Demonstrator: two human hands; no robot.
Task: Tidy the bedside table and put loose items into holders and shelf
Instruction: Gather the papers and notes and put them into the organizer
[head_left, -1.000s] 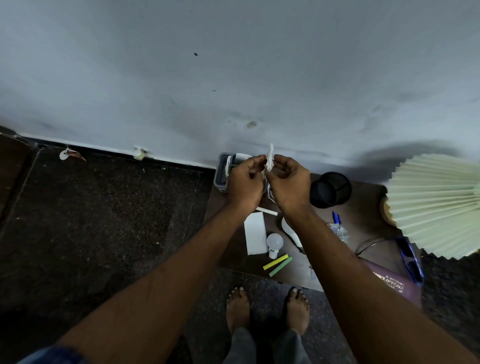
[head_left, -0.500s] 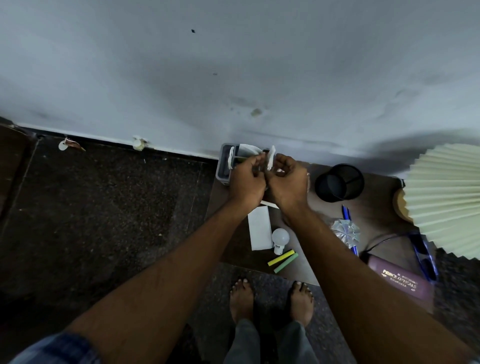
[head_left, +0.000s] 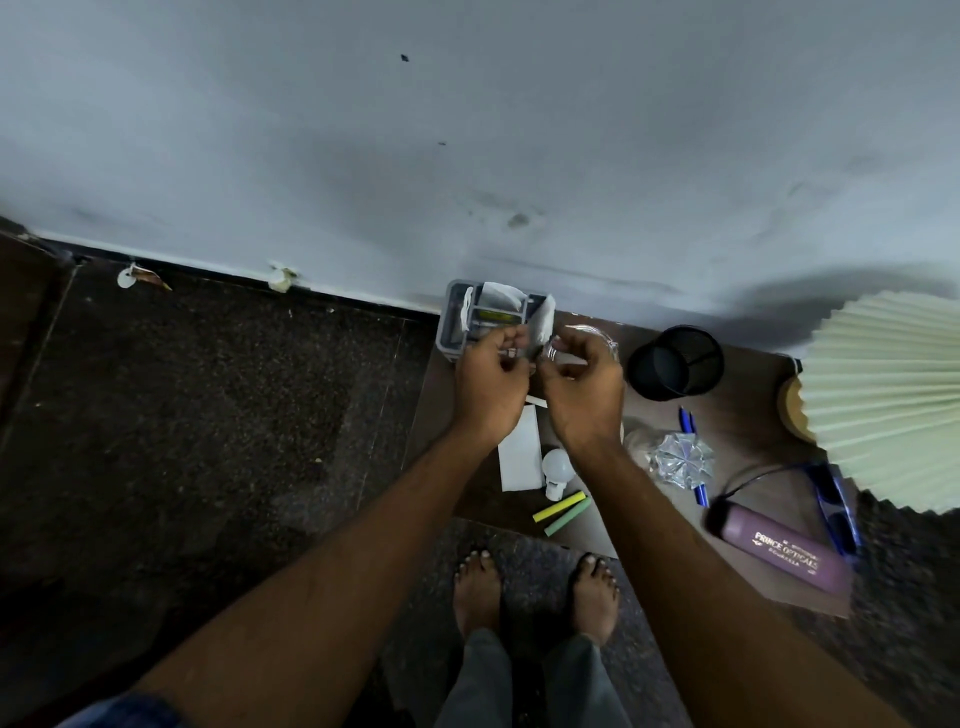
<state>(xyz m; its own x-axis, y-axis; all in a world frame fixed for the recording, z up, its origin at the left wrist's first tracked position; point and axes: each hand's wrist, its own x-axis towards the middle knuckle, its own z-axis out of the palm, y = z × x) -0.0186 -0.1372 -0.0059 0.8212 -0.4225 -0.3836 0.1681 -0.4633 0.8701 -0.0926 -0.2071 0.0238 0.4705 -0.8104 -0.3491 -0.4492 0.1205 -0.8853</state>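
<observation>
**Left hand** (head_left: 491, 384): fingers curled, pinching a white paper piece (head_left: 543, 318); held over the back-left part of the bedside table (head_left: 748, 400).
**Right hand** (head_left: 582, 387): fingers curled, pinching the same piece from the other side, knuckles almost touching the left hand. A clear plastic loop (head_left: 589, 332) shows beyond its fingertips; whether it is held cannot be told.

**Change:** a second ago the paper piece stood edge-on between the fingertips; it now shows a broader face and overlaps the right wall of the grey organiser (head_left: 451, 332). The hands have stayed together. Judged: the piece is being readied for that organiser and is not yet stowed.

**Still loose on the table:** paper slip (head_left: 519, 460), LED bulb (head_left: 557, 464), yellow stick (head_left: 558, 507), green stick (head_left: 567, 521), blue pens (head_left: 687, 420), crinkled clear wrapper (head_left: 675, 460), purple spectacle case (head_left: 779, 545), blue glasses (head_left: 836, 512).

**Edges:** the organiser sits at the back-left corner, against the wall; the table's left edge runs just beside the left hand. The sticks and the case lie near the front edge.
**Room:** bare tabletop between the right hand and the black mesh cup (head_left: 675, 364). The pleated lampshade (head_left: 883, 400) overhangs the right end.
</observation>
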